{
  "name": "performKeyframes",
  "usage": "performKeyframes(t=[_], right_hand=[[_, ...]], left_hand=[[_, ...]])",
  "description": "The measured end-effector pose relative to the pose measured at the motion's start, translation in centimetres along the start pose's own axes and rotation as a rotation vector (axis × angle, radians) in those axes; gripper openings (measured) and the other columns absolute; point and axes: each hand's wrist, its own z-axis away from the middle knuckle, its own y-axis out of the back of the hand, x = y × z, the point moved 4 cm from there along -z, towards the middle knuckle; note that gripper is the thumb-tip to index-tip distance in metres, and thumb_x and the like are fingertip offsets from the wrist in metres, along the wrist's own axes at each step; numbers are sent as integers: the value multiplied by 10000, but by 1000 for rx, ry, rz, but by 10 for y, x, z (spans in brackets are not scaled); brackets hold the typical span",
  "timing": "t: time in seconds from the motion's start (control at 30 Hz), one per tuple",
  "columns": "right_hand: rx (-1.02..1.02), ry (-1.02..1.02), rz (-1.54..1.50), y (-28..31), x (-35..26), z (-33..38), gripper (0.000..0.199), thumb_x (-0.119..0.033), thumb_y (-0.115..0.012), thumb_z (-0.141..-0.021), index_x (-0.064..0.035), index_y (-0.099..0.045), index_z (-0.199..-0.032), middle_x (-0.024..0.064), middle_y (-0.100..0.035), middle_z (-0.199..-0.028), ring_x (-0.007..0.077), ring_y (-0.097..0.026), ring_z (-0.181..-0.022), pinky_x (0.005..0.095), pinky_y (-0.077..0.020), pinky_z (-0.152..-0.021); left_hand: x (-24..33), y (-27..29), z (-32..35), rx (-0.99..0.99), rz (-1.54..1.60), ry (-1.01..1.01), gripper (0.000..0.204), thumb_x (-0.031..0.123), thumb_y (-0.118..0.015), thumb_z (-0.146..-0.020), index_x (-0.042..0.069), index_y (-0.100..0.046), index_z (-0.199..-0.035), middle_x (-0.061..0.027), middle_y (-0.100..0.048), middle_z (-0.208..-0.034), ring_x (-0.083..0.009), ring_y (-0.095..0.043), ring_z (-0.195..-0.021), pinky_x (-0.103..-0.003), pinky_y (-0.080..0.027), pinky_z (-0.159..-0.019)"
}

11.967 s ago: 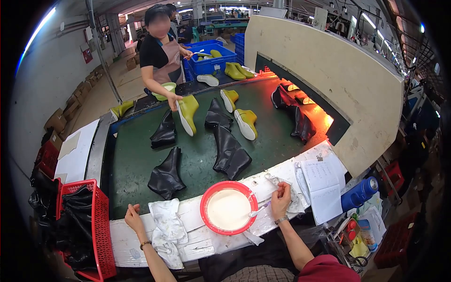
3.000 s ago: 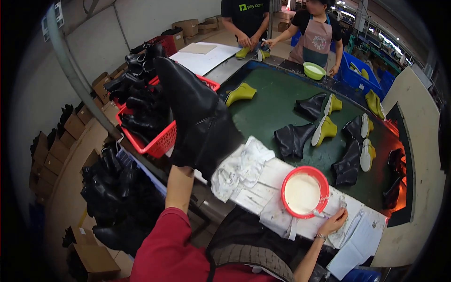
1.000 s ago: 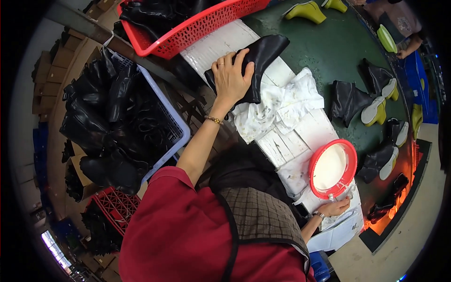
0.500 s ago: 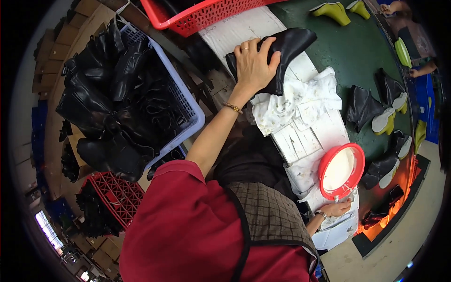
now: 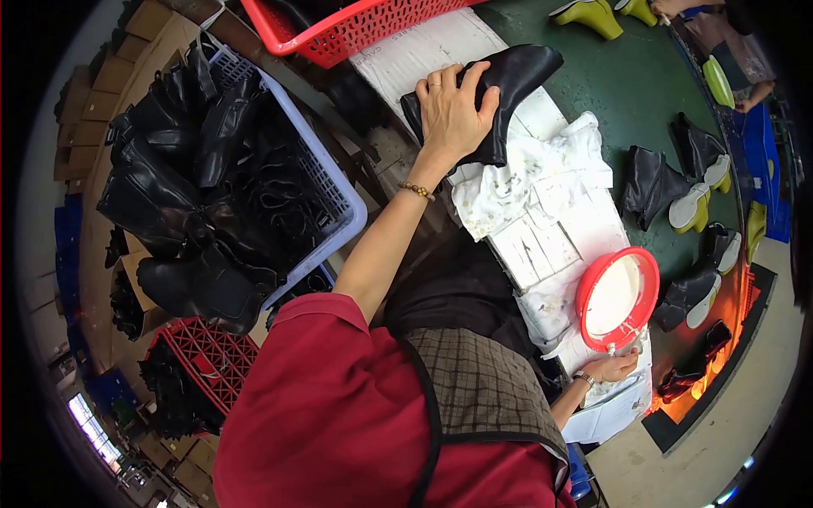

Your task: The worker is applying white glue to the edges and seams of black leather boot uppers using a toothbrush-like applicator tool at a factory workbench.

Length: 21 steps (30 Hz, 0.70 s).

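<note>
My left hand (image 5: 456,118) is closed on a black leather boot (image 5: 525,80) that lies on its side over a white covered board. Thumb and fingers press into the leather. A spotted white cloth (image 5: 529,182) lies against the boot. To the lower right, my right hand (image 5: 611,367) is at the near rim of a red bowl (image 5: 655,292) holding a white, creamy substance (image 5: 616,296). Its fingers are pinched together. Something small and whitish shows by the fingertips, too small to name.
Left stands a lilac crate (image 5: 343,212) heaped with black boots (image 5: 178,169); a red crate (image 5: 216,356) stands below it, another red basket (image 5: 364,30) at the top. On the green conveyor belt (image 5: 584,89) lie black boot uppers (image 5: 648,186) and yellow-green shoe forms (image 5: 589,19). An orange glow (image 5: 690,394) shows lower right.
My left hand keeps its hold on the boot, and my right hand stays by the bowl. The view has shifted slightly. At the far right, another person's arm has moved.
</note>
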Motion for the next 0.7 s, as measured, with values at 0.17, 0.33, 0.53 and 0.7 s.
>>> performKeyframes(t=[0.17,0.33,0.53,0.7], right_hand=[[7,23,22,5,6,-1,384,-259,-495,-1076,70,-665,-1175,151,-696,-1159,246,-638,-1064,348,-490,-970],[-25,-12,-1,0,6,-1,415,-298,-487,-1078,57,-663,-1203,141,-689,-1166,248,-626,-1082,350,-478,-992],[-33,13,23,2,12,-7,408,-284,-494,-1077,71,-663,-1186,166,-694,-1168,258,-637,-1069,355,-486,-985],[-34,16,27,3,17,-11,418,-285,-484,-1084,80,-663,-1180,182,-686,-1161,273,-649,-1048,366,-507,-963]], left_hand=[[2,0,-1,-16,-2,-1,406,368,-614,-956,173,-663,-1308,-103,-650,-1186,-286,-559,-1142,-459,-350,-1034],[-1,1,0,-26,-14,2,397,367,-617,-954,181,-666,-1301,-94,-653,-1180,-282,-561,-1138,-456,-352,-1029],[0,-1,0,29,52,0,409,364,-637,-910,145,-679,-1252,-145,-639,-1160,-324,-544,-1129,-483,-358,-998],[2,3,3,15,53,32,405,375,-626,-930,169,-670,-1276,-149,-640,-1189,-322,-551,-1132,-469,-354,-997]])
